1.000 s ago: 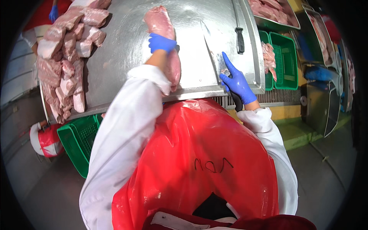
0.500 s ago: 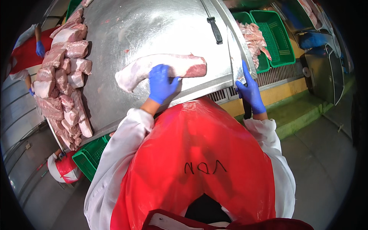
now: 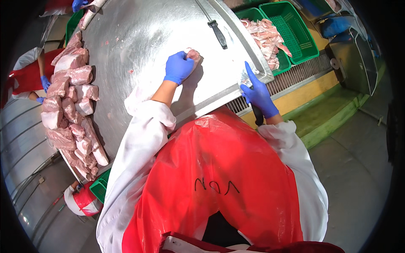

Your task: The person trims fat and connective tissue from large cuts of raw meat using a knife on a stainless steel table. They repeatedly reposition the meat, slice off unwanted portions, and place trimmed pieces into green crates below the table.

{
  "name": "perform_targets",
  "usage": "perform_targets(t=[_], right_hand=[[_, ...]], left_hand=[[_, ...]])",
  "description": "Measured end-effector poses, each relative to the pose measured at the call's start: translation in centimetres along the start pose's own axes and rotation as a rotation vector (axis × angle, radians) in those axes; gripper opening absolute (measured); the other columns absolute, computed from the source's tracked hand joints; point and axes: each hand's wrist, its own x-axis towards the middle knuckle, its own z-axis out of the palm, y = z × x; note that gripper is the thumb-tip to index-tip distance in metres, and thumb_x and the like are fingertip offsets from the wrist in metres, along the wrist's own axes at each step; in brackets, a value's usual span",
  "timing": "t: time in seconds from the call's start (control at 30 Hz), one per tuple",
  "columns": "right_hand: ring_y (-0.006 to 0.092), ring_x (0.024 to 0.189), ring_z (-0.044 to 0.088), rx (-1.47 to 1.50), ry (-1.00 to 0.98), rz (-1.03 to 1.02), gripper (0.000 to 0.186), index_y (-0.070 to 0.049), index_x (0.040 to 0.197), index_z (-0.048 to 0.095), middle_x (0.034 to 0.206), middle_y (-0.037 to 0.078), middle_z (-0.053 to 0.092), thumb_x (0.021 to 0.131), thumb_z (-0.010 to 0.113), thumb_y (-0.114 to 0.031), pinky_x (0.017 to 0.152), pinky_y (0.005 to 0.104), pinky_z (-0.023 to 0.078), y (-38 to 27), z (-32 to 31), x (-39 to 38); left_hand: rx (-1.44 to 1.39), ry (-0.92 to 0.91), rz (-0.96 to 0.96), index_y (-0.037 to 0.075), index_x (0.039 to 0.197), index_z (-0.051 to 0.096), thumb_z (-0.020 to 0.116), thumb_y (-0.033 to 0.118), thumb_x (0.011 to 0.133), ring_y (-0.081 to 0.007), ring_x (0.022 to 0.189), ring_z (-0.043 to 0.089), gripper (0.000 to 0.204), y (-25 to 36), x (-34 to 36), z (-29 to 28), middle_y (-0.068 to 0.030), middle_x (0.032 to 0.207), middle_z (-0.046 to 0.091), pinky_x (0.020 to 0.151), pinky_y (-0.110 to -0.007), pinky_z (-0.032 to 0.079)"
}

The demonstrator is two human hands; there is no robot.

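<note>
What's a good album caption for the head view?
Blue-gloved left hand grips pink raw meat; blue-gloved right hand holds a black-handled knife.

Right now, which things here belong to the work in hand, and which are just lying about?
Apparently in the work: the left hand, gripping a piece of meat; the right hand, holding a knife; the metal table.

Lying about, untouched by these two hands: a rod with a black handle; the pile of meat; meat trimmings in a green crate.
</note>
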Motion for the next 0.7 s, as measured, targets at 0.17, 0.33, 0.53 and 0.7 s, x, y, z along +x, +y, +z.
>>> perform_targets(t=[0.17,0.33,0.53,0.7], right_hand=[[0.0127,0.057,0.060,-0.017,0.006,-0.156,0.081,-0.030,0.161,0.018,0.068,0.009,0.063,0.092,0.059,-0.014,0.056,0.0299,0.053,-0.6,3.5,5.9],[0.0188,0.065,0.067,0.039,-0.139,-0.157,0.081,-0.029,0.160,0.019,0.086,0.015,0.067,0.092,0.059,-0.014,0.061,0.0346,0.057,-5.0,7.4,10.0],[0.0217,0.070,0.069,0.084,-0.376,-0.034,0.082,-0.027,0.160,0.021,0.119,0.020,0.062,0.090,0.059,-0.009,0.061,0.0347,0.059,-4.0,5.6,2.7],[0.0195,0.062,0.065,-0.066,-0.289,-0.193,0.078,-0.025,0.160,0.021,0.098,0.017,0.065,0.092,0.057,-0.012,0.061,0.0327,0.057,-5.8,8.7,11.1]], left_hand=[[-0.341,-0.110,-0.142,-0.001,0.080,0.069,0.064,0.011,0.085,-0.0135,0.060,0.063,0.014,-1.8,0.8,-0.4,-0.0071,0.066,0.067,0.058,-0.030,0.051],[-0.228,-0.037,-0.048,-0.001,0.081,0.070,0.066,0.015,0.083,-0.0156,0.061,0.063,0.016,-1.9,0.6,-0.9,-0.0105,0.067,0.067,0.059,-0.031,0.051],[-0.281,0.007,-0.075,0.001,0.086,0.071,0.066,0.024,0.082,-0.0243,0.063,0.065,0.024,-0.7,0.1,-2.5,-0.0160,0.069,0.067,0.065,-0.036,0.052],[-0.158,-0.004,0.050,0.001,0.088,0.072,0.066,0.026,0.085,-0.0231,0.063,0.065,0.026,1.2,-0.5,-3.6,-0.0157,0.069,0.067,0.064,-0.037,0.052]])
